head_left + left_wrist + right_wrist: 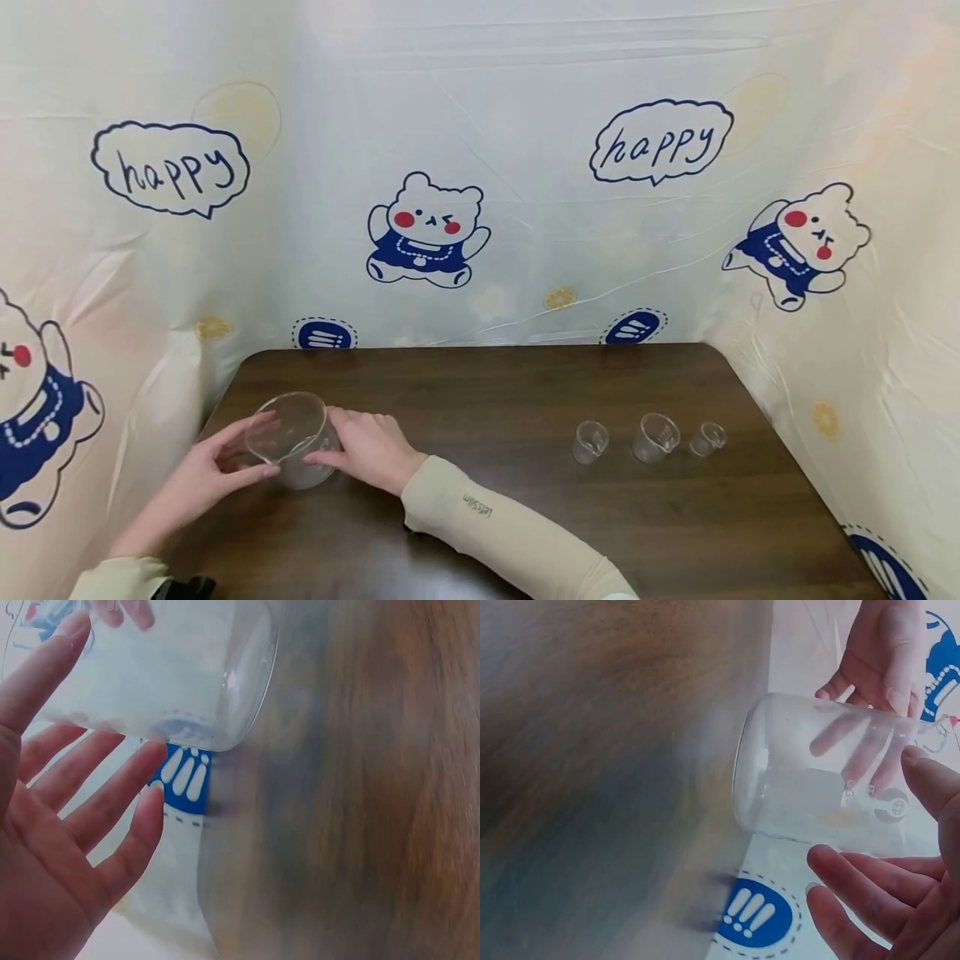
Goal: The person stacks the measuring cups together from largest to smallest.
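A large clear glass beaker (294, 429) is between both hands at the left of the table, its wide mouth toward the head camera. My left hand (197, 477) holds it from the left, thumb on the near side and fingers behind. From the other side my right hand (375, 450) grips the wall with thumb and fingers. White printed markings show on the beaker (802, 769) in the right wrist view. The left wrist view has the left fingertips against the glass. Whether the base touches the table, I cannot tell.
Three small clear beakers stand in a row at the right: one at the left end (590, 443), a larger middle one (656, 440) and the smallest (707, 440). The brown wooden table (480, 383) is enclosed by a printed cloth curtain (525, 150).
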Demonstrator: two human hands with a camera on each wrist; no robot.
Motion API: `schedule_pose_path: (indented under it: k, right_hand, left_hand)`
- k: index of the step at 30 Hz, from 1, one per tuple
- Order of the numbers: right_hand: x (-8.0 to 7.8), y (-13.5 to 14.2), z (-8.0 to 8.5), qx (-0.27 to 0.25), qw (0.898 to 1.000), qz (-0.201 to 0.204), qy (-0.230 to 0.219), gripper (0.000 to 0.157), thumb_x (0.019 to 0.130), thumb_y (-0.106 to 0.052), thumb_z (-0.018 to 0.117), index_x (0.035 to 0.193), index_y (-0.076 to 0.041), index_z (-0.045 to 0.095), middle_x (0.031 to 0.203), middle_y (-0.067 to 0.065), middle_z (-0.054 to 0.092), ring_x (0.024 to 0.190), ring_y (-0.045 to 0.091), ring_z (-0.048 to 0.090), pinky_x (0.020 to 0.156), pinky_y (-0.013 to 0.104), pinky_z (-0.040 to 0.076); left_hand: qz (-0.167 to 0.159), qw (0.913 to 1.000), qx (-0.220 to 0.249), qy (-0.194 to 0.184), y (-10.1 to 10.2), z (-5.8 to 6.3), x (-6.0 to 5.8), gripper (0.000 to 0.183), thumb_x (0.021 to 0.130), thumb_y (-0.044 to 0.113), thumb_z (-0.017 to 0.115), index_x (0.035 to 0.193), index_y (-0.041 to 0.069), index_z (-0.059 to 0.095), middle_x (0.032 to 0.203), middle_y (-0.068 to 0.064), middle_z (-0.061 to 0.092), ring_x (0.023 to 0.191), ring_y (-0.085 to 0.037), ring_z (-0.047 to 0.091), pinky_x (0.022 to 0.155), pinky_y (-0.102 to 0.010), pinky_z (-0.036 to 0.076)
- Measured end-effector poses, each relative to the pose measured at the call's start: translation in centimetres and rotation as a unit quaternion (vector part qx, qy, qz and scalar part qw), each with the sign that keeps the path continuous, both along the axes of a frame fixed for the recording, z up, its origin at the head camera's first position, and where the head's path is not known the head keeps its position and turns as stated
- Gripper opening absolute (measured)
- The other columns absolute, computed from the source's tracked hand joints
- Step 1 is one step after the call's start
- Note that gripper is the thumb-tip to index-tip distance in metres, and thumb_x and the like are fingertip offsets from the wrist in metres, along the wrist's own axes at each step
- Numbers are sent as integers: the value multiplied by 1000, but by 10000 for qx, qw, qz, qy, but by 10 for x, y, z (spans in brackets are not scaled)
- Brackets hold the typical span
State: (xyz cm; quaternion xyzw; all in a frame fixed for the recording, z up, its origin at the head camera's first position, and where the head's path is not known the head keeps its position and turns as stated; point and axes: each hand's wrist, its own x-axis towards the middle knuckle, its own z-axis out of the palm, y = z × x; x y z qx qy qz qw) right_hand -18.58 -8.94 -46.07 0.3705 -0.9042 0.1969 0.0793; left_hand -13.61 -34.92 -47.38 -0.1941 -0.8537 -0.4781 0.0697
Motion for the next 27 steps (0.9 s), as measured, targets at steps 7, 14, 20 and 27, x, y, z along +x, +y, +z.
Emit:
schedule_pose_path:
  k: [7,14,20,27]
  right_hand:
    - [-7,25,2,-116,9990,228,-362,58,96,-55,70,139,-18,61,113,-11,75,81,-3,66,66,11,46]
    - [-7,45,3,-246,9981,287,-497,59,96,-54,71,141,-17,60,117,-8,75,88,0,69,74,14,51]
    - [-1,63,5,-400,9954,233,-840,60,95,-51,73,143,-17,60,123,-7,74,95,4,70,81,17,53]
    - [5,89,7,-558,9936,168,-965,57,93,-45,78,139,-15,62,110,-6,75,80,6,67,68,14,48]
  left_hand:
    - [447,9977,-512,64,23,6,-4,71,80,7,91,143,3,59,132,0,71,100,3,70,75,-19,57]
    - [564,9947,-857,113,40,8,-5,71,77,17,94,141,9,62,129,-18,71,95,2,71,68,-22,57]
    - [542,9941,-934,129,58,9,-4,70,78,22,94,139,10,63,127,-14,72,93,-2,72,69,-30,60]
    - [471,9929,-1048,298,82,10,-7,68,76,28,95,135,12,65,124,-8,74,92,-3,69,73,-31,58]
